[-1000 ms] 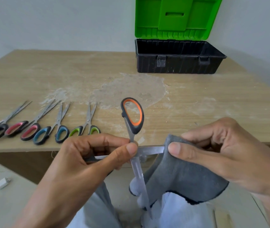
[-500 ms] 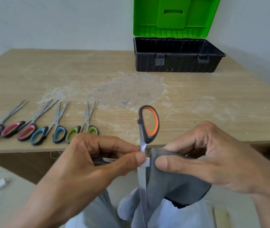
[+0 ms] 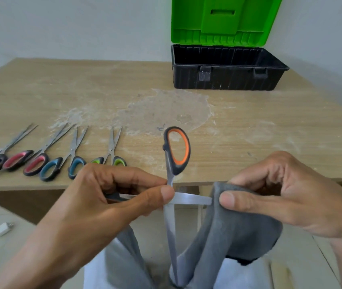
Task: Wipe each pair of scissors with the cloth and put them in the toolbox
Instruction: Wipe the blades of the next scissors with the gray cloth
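Two hands work at frame centre: the left hand [image 3: 111,197] pinches the open orange scissors [image 3: 174,184] at the pivot, the right hand [image 3: 280,197] pinches the cloth [image 3: 228,232] round one blade. Best to wipe from pivot to tip, fingers off the edge. Toolbox [image 3: 226,78] waits upper right.

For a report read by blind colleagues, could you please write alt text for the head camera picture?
A left hand holds opened orange-handled steel scissors at the pivot while a right hand pinches a grey cloth around one blade's tip. On the worn wooden table behind, four more scissors lie in a row at left, and an open black toolbox with a green lid stands at the back.
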`<state>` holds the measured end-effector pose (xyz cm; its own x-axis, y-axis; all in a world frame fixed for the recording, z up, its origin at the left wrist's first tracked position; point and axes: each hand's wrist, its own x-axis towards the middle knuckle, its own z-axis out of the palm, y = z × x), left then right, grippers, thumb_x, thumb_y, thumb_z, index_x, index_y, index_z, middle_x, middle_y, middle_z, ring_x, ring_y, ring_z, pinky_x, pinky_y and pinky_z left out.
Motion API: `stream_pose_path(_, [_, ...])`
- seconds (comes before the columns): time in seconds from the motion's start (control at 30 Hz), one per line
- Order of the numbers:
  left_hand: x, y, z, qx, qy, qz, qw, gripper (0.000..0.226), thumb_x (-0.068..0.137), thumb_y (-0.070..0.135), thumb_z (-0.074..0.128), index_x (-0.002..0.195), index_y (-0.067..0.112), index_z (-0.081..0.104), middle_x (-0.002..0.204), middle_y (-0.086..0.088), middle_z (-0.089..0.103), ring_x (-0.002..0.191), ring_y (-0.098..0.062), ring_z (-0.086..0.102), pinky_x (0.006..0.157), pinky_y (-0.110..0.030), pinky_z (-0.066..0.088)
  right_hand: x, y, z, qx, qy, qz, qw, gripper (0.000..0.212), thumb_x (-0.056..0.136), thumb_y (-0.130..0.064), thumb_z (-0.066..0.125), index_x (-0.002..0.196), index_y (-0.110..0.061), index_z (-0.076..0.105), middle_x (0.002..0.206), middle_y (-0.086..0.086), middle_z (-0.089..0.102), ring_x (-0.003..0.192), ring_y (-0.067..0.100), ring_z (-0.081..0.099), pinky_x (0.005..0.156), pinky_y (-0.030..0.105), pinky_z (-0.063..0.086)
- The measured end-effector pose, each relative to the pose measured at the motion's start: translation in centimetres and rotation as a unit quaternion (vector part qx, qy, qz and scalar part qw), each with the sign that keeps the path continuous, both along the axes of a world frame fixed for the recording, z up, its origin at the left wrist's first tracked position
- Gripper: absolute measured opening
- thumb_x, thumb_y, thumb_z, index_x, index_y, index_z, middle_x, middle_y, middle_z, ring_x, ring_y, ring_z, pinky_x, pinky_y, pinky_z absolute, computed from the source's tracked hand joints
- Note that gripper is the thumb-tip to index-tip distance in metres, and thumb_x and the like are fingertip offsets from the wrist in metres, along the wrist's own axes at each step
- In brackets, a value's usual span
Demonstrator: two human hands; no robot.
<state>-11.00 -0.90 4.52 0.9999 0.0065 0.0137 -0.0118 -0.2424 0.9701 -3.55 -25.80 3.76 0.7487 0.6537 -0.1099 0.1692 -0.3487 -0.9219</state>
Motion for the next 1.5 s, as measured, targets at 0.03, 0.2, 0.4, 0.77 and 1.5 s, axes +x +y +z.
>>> stream_pose_path(0.03, [0.1,-0.1,-0.1,0.0,0.001,-0.006,1.0,0.008,0.06,0.033,0.078,0.066,0.028,0.081,0.063,0.0,0.075,0.058,-0.004,0.069,0.054,-0.009,0.05,-0.1,0.2,0.0,-0.006,-0.007,0.0,1.0,0.034,0.085,-0.058,0.074,0.091,-0.027,0.087,0.076,0.007,0.081,0.058,0.031,0.065,0.056,0.031,0.042])
stream_pose_path(0.2, [0.3,-0.5,-0.7,-0.026,0.015,-0.034,0.999,0.015,0.065,0.037,0.083,0.074,0.025,0.082,0.073,-0.004,0.077,0.071,-0.018,0.073,0.063,-0.017,0.055,-0.6,1.4,-0.2,0.025,-0.027,0.006,0.999,0.023,0.089,-0.048,0.075,0.084,-0.028,0.085,0.066,-0.004,0.075,0.056,0.009,0.056,0.053,0.017,0.039])
stream_pose_path(0.4, [0.1,1.6,-1.5,-0.096,0.027,0.031,0.995,0.037,0.053,0.042,0.087,0.076,0.013,0.081,0.058,-0.006,0.066,0.055,-0.012,0.058,0.049,-0.013,0.045,-0.1,-1.0,0.0,0.058,0.002,-0.07,0.996,0.032,0.085,-0.048,0.078,0.091,-0.018,0.086,0.083,0.012,0.082,0.074,0.04,0.077,0.064,0.045,0.057])
stream_pose_path(0.77, [-0.2,2.2,-1.5,-0.042,-0.025,0.06,0.997,0.041,0.049,0.055,0.082,0.077,0.026,0.082,0.07,-0.004,0.076,0.065,-0.02,0.07,0.064,-0.024,0.055,-0.7,-2.2,-0.5,0.12,-0.006,-0.119,0.986,0.046,0.076,-0.06,0.084,0.098,-0.019,0.087,0.097,0.013,0.083,0.096,0.039,0.079,0.084,0.06,0.06])
stream_pose_path(1.5, [-0.5,-0.1,0.5,0.108,-0.125,0.032,0.986,0.01,0.064,0.045,0.082,0.073,0.043,0.078,0.061,0.02,0.072,0.056,0.005,0.068,0.053,-0.006,0.051,-0.7,-1.0,1.3,-0.013,-0.074,-0.039,0.996,0.034,0.091,-0.064,0.07,0.098,-0.035,0.086,0.09,0.023,0.079,0.086,0.052,0.073,0.075,0.066,0.059])
